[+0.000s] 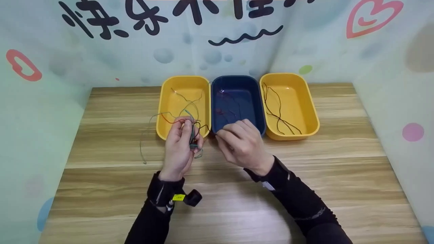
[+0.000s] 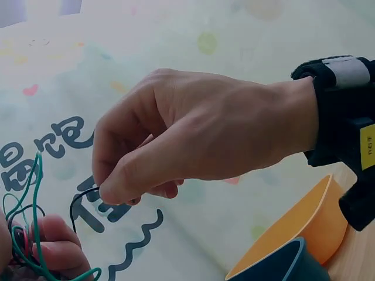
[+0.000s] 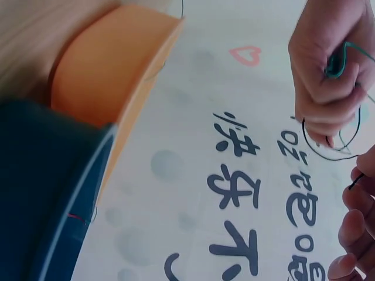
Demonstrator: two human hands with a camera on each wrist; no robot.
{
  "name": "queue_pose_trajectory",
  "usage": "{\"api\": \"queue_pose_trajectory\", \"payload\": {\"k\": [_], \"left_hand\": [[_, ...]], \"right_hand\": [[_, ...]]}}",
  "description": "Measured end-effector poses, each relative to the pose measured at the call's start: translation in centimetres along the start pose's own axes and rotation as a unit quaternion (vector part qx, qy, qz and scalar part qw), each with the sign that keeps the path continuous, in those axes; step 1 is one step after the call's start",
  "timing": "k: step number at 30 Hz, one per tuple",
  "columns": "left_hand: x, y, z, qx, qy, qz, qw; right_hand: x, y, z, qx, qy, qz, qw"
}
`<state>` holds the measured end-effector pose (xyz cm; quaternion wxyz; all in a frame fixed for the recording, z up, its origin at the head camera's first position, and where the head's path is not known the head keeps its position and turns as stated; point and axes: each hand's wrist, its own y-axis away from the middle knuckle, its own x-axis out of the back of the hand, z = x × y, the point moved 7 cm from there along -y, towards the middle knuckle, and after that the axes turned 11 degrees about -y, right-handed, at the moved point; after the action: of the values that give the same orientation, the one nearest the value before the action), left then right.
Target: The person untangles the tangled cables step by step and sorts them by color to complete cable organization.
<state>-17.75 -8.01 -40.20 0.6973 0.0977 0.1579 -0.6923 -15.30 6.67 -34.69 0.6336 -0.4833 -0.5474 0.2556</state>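
My left hand (image 1: pixel 179 145) grips a tangled bundle of thin wires (image 1: pixel 194 135), green, red and black, above the front of the left yellow bin. Between the thumb and fingertips of my right hand (image 1: pixel 242 144), a black wire (image 1: pixel 204 126) is pinched; it runs across from the bundle. In the left wrist view the same black wire (image 2: pixel 73 212) bends down from the right hand's fingertips toward the green loops (image 2: pixel 37 193) at the left fingers. The right wrist view shows a green loop (image 3: pixel 336 65) sticking out of the left fist.
The left yellow bin (image 1: pixel 166 84) holds green wires (image 1: pixel 188 100). Reddish wires lie in the navy bin (image 1: pixel 249 115) in the middle, and black wires (image 1: pixel 279 117) in the right yellow bin (image 1: pixel 301 101). A pale wire (image 1: pixel 141 142) hangs over the left bin's side onto the wooden table (image 1: pixel 108 142).
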Motion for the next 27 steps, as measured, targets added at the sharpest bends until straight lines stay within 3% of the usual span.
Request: {"api": "queue_pose_trajectory", "payload": {"k": [12, 18, 27], "left_hand": [[0.0, 0.2, 0.0, 0.019, -0.012, -0.01, 0.9997], [-0.2, 0.3, 0.0, 0.02, -0.013, -0.026, 0.9994], [-0.2, 0.4, 0.2, 0.033, -0.003, -0.04, 0.9987]], "right_hand": [[1.1, -0.1, 1.1, -0.021, -0.034, -0.015, 0.9991], [1.5, 0.1, 1.7, -0.029, -0.039, -0.038, 0.9981], [2.2, 0.3, 2.7, -0.039, -0.04, -0.04, 0.9976]]}}
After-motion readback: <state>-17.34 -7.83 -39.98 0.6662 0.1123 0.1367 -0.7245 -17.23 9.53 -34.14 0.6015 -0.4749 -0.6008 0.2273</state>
